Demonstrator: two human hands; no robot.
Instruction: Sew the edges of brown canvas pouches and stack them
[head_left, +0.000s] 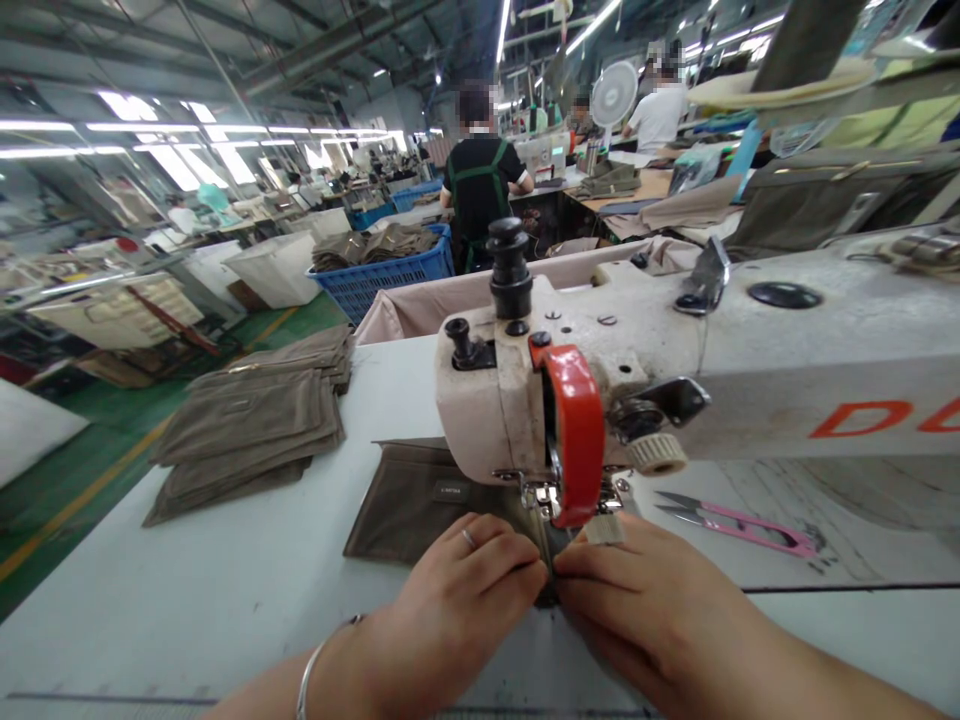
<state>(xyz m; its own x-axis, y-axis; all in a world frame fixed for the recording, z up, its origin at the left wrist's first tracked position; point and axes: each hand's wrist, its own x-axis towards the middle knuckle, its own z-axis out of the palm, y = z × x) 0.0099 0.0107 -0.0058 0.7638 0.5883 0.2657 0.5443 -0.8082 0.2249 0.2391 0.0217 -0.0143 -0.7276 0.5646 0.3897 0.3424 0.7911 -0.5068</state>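
Note:
A dark brown-grey fabric piece point(405, 510) with a small label patch lies on the white table, its right part under the head of a sewing machine point(487, 400). My left hand point(472, 580), wearing a ring and a bracelet, is closed on the edge of this fabric just in front of the presser foot point(551, 497). Close beside it, my right hand point(645, 590) pinches the fabric's edge from the other side. The fingertips nearly meet, and they hide the part of the fabric between them. An orange guard point(577, 435) stands over the needle area.
Pink-handled thread snips point(739, 525) lie right of my right hand. A stack of similar fabric pieces point(255, 410) sits at the table's left. Behind are a pink cloth-lined bin point(420, 310), a blue crate point(390, 275) of pieces and a person point(480, 175) facing away.

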